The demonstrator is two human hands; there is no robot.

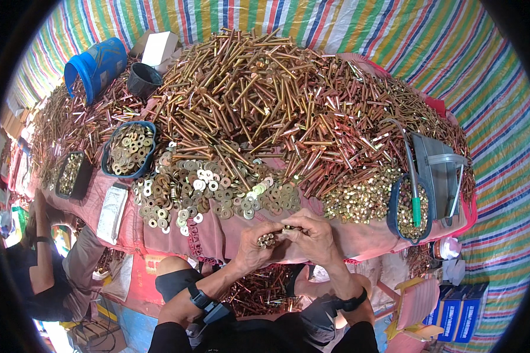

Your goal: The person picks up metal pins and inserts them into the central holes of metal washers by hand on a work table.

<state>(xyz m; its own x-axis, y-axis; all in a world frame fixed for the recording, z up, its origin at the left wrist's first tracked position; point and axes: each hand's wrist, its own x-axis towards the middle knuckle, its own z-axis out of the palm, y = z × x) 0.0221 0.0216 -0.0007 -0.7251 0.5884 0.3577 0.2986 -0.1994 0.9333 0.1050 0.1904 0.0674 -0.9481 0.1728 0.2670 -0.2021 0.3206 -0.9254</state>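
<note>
Both hands are close together over the near edge of the pink cloth (212,238). My left hand (250,246) is closed around a bundle of brass-coloured fasteners (267,240); their small round ends show, and the rest is hidden in the palm. My right hand (315,236) is bent beside it, fingertips pinched against a small metal end (288,228). What exactly lies between those fingertips is hidden. Just beyond the hands lie loose flat washers (224,197) in brass and silver tones. To their right spreads a pile of small golden nuts (359,197).
A big heap of long metal bolts (235,88) fills the far table. Washers fill a blue tub (104,156); nuts fill a black tray (59,188) and another tub (390,220) with a green-handled tool (417,212). A blue bucket (103,65) lies tipped. Another person (47,276) sits left.
</note>
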